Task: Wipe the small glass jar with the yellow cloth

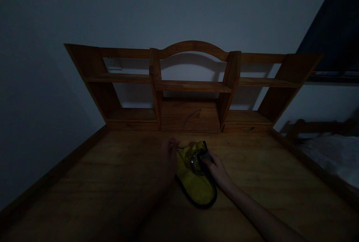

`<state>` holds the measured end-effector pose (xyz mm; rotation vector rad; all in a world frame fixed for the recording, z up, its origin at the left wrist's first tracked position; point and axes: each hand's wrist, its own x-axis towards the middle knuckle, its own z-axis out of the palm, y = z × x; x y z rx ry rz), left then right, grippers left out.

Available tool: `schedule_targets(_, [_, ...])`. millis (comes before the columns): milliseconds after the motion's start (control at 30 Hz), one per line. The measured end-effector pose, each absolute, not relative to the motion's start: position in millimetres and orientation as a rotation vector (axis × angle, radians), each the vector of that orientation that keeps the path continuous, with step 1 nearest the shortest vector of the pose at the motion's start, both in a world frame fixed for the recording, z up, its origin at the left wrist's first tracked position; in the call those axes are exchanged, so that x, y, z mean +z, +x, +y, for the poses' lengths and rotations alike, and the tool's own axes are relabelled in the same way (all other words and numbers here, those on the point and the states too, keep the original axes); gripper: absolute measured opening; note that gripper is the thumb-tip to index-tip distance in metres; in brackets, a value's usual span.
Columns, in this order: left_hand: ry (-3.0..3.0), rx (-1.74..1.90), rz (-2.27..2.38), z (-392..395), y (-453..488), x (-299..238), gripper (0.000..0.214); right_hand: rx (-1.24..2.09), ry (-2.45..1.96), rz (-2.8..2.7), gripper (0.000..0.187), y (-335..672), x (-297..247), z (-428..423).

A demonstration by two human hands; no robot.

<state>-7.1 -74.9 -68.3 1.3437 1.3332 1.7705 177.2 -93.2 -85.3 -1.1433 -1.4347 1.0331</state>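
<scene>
Because the room is so dim, small parts are hard to see. Think of a clock with a yellow cloth thing (200, 193) in the middle and twelve by the wooden shelf (193, 86). The yellow cloth thing has a black edge and is on the wooden surface (266, 167). Near its top, toward twelve, sits a shiny round thing (192, 161). At two o'clock, the right hand (215, 165) has its fingers closed on a dark thing (206, 156) touching the shiny one. At ten o'clock, the left hand (168, 154) has bent fingers beside a thin cord (181, 147); I can't tell if they grip it.
</scene>
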Motion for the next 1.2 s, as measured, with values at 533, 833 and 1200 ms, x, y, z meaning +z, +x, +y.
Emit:
schedule_targets(533, [1.347, 1.771, 1.329, -73, -7, -71, 0.016, 1.03, -1.174, -1.42, 0.033, 177, -87, -93])
schedule_targets(833, [1.373, 1.674, 1.3, -78, -7, -67, 0.018, 1.018, -1.149, -1.373, 0.037, 179, -85, -91])
schedule_targets(1200, [1.473, 1.538, 1.218, -87, -6, -61, 0.016, 1.088, -1.127, -1.206, 0.04, 194, -71, -86])
